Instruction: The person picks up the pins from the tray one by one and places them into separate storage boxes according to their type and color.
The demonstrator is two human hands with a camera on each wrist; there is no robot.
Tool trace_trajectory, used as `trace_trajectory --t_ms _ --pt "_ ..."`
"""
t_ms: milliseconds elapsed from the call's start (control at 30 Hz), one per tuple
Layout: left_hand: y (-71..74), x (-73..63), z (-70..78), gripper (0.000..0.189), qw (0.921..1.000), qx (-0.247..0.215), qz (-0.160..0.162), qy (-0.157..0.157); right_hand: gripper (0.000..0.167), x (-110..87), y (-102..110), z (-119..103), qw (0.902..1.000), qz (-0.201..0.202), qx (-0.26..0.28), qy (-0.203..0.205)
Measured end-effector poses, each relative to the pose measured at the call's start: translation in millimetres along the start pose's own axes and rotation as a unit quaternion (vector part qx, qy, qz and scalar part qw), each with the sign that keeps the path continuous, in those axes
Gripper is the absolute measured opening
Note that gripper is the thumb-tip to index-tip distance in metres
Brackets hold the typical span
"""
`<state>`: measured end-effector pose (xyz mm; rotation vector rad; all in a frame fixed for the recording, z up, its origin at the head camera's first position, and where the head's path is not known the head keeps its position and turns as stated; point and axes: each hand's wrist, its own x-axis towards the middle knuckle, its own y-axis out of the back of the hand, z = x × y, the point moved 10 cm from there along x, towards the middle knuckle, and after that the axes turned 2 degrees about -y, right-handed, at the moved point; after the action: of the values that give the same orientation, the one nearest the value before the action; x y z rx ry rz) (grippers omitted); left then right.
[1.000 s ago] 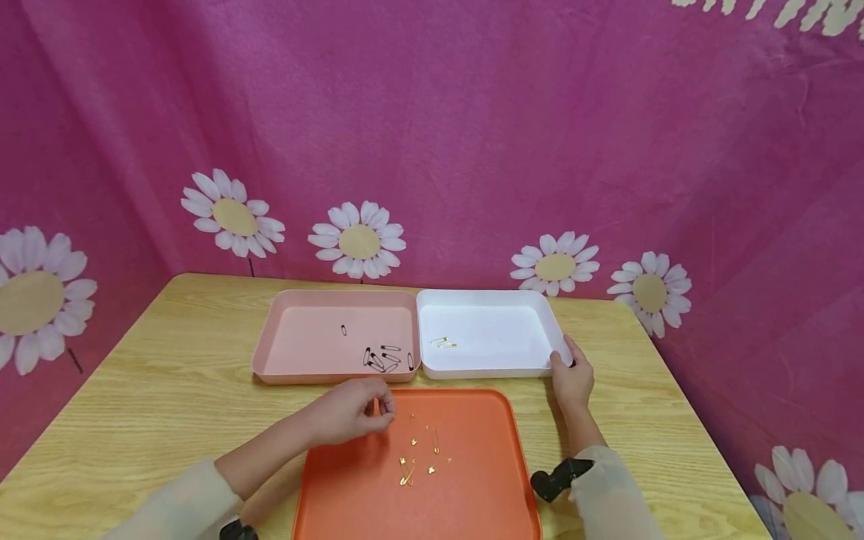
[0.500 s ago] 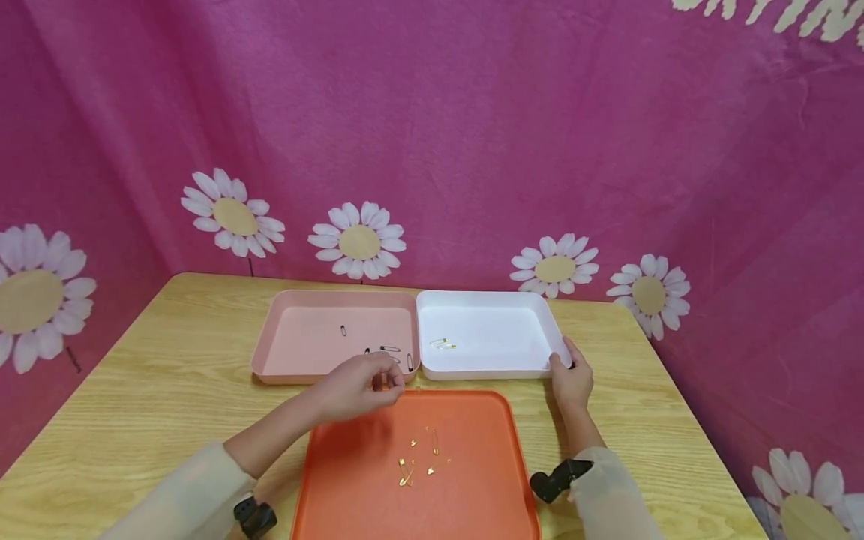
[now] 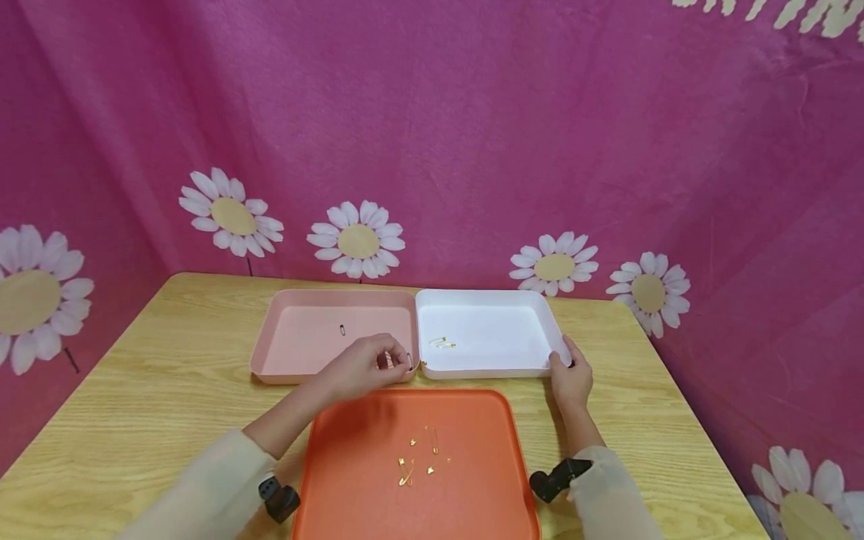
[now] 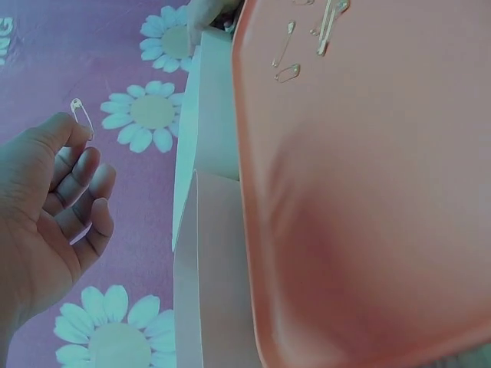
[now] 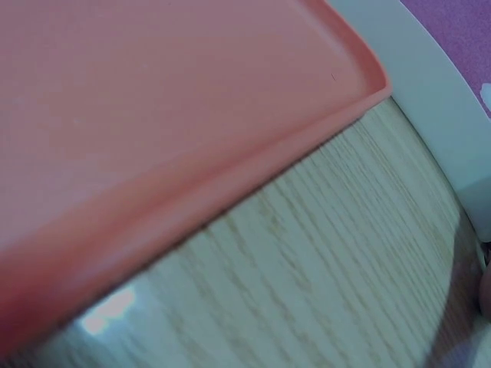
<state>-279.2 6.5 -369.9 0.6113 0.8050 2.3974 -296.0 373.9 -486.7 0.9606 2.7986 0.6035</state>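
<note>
Over the front right corner of the pink tray (image 3: 304, 341), my left hand (image 3: 364, 366) pinches a gold safety pin (image 4: 82, 121) between thumb and forefinger; the pin points up in the left wrist view. My right hand (image 3: 572, 384) grips the front right corner of the white tray (image 3: 502, 330), thumb over the rim. A few gold safety pins (image 3: 442, 343) lie inside the white tray. In the pink tray one black safety pin (image 3: 342, 330) shows plainly; others are mostly hidden behind my left hand. Several gold safety pins (image 3: 406, 474) are scattered on the orange tray (image 3: 472, 499).
The pink and white trays stand side by side on the wooden table (image 3: 155, 390), with the orange tray in front of them. A magenta curtain (image 3: 445, 150) with printed daisies hangs behind and along both sides.
My left hand has risen from the orange tray's upper left and moved forward and right to the pink tray's corner, covering most black pins there. My right hand has stayed on the white tray.
</note>
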Motion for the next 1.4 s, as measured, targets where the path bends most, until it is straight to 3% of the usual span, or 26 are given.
trace_trajectory --t_ms 267,700,1400 --pt "0.6 13.9 -11.9 0.004 0.9995 -0.011 0.019 0.023 0.048 -0.7 1 -1 0.9999 0.005 -0.001 0.009" --pt "-2.6 32.9 -37.5 0.008 0.9927 -0.049 0.029 0.106 0.048 -2.2 1 -1 1.0000 0.004 -0.002 0.008" --pt "-19.3 63.1 -49.9 0.009 0.9884 -0.068 0.045 0.128 0.048 -2.9 2 -3 1.0000 0.004 0.000 -0.001"
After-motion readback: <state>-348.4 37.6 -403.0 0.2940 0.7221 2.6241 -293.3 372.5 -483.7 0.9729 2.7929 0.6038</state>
